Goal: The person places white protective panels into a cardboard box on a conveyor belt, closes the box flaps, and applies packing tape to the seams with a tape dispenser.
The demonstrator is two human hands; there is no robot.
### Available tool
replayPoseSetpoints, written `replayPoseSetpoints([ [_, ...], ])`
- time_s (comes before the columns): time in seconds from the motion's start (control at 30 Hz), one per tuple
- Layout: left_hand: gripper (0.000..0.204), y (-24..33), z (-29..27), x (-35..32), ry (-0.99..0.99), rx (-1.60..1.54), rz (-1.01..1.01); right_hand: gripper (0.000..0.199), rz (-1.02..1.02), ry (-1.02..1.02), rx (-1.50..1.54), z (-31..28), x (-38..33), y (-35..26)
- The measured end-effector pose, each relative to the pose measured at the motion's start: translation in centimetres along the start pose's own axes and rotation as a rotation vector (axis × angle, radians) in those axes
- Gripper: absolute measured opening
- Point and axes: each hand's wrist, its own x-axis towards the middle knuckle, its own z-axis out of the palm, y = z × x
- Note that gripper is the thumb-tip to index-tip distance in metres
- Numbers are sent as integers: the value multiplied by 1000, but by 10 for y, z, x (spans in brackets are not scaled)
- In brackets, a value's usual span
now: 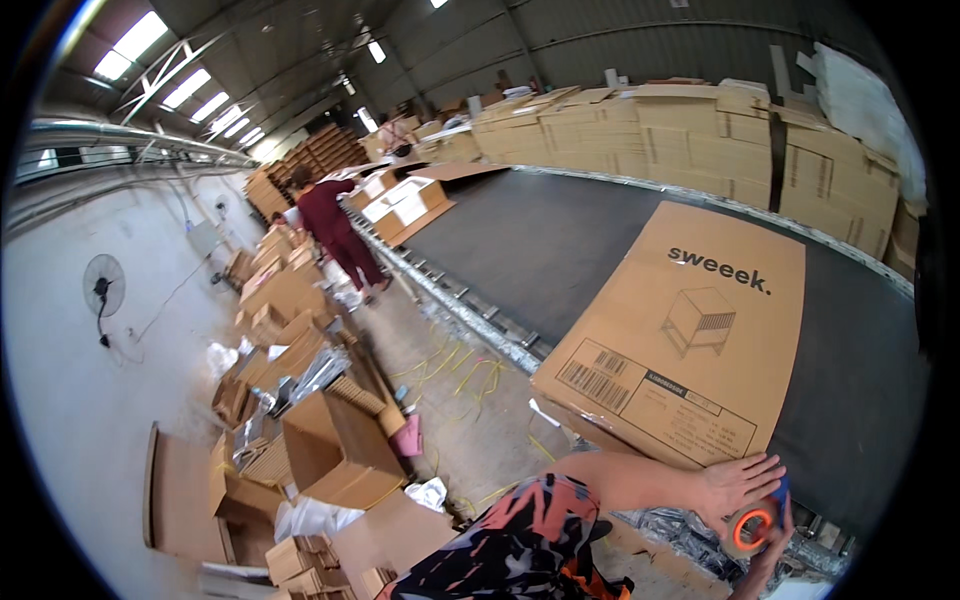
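Observation:
A large flat cardboard box with a printed line drawing and a barcode label lies on the dark conveyor belt. My left hand rests flat, fingers spread, on the box's near corner. Just below it my right hand grips a tape dispenser with an orange roll, held against the box's near edge. My left arm, in a patterned short sleeve, reaches across from the lower middle.
A person in dark red clothes stands beside the metal roller rail further up the line. Open cartons and cardboard scraps crowd the floor on the left. Yellow strapping lies on the concrete. Stacked flat cartons line the belt's far side. A fan hangs on the wall.

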Motion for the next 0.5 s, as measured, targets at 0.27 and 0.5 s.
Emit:
replayPoseSetpoints([
  [0.27,91,-4,-23,27,-83,-154,-14,75,264,-195,-124,-44,79,25],
  [0.5,49,-7,-16,17,-242,130,-24,57,195,-229,-37,66,-77,42],
])
